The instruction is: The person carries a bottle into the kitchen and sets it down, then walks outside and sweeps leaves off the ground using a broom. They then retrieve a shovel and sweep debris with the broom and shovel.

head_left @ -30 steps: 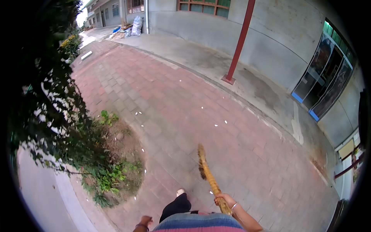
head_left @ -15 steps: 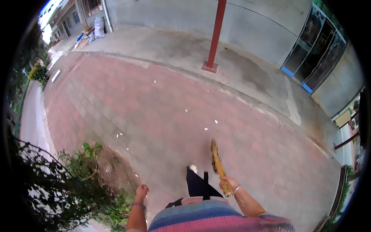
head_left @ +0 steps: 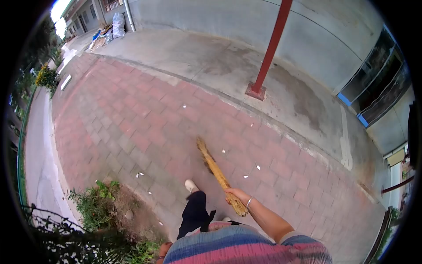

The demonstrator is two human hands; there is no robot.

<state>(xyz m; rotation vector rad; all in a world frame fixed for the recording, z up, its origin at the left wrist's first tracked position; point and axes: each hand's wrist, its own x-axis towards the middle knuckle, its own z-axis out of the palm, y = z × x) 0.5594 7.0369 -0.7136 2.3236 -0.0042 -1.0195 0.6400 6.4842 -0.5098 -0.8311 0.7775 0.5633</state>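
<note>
My right hand [head_left: 237,196], with a pale bracelet at the wrist, is closed around the handle of a straw-coloured hand broom [head_left: 215,169]. The broom slants forward and left, its darker bristle end above or on the red paving [head_left: 140,105]; whether it touches is unclear. Near the bottom edge my left hand [head_left: 165,249] shows only in part beside my striped top, its fingers hidden. A small white scrap [head_left: 223,151] lies right of the bristles, with others such as a white piece [head_left: 258,167] scattered over the bricks.
A red post [head_left: 272,48] stands on the concrete walkway [head_left: 220,57] along a grey wall. At left, a planting patch [head_left: 132,211] with shrubs borders the paving. A glass door [head_left: 373,79] is at right; stuffed sacks [head_left: 118,25] stand at the far left.
The broom has swung left and forward with my right hand. My left hand has dropped back toward my body. One foot has stepped forward, and the view has shifted.
</note>
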